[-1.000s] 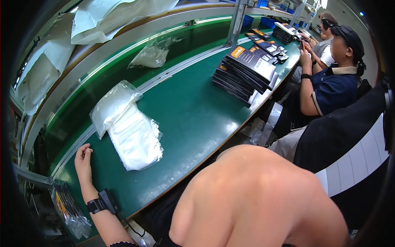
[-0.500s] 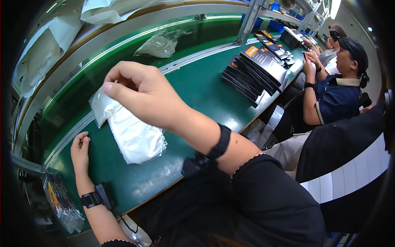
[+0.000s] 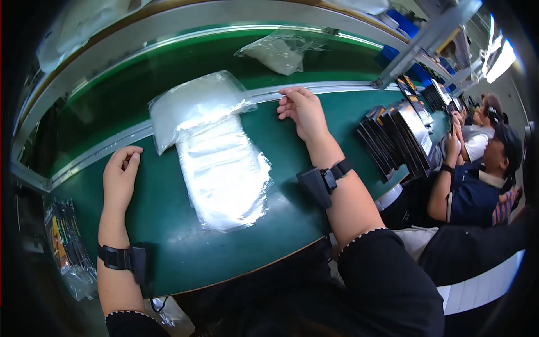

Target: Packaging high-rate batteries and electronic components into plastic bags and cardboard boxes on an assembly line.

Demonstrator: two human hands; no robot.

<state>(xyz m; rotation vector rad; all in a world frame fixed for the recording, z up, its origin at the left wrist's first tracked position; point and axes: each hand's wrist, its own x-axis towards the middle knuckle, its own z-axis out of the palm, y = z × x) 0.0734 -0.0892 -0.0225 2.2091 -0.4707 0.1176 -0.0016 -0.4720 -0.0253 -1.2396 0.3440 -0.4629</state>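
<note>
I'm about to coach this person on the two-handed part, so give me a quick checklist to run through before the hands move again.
1. Left hand free: ok, loosely curled with nothing visible in it.
2. Right hand free: ok, also loosely curled, no item seen.
3. Plastic pile between the hands: ok, lying on the green table, touched by neither.
4. Clear packet separate from the pile: not ok, they overlap.
5. Number of sheets or bags in the pile: cannot tell, glare hides the layers.
6. Box stack squared up: not ok, edges are staggered.
</note>
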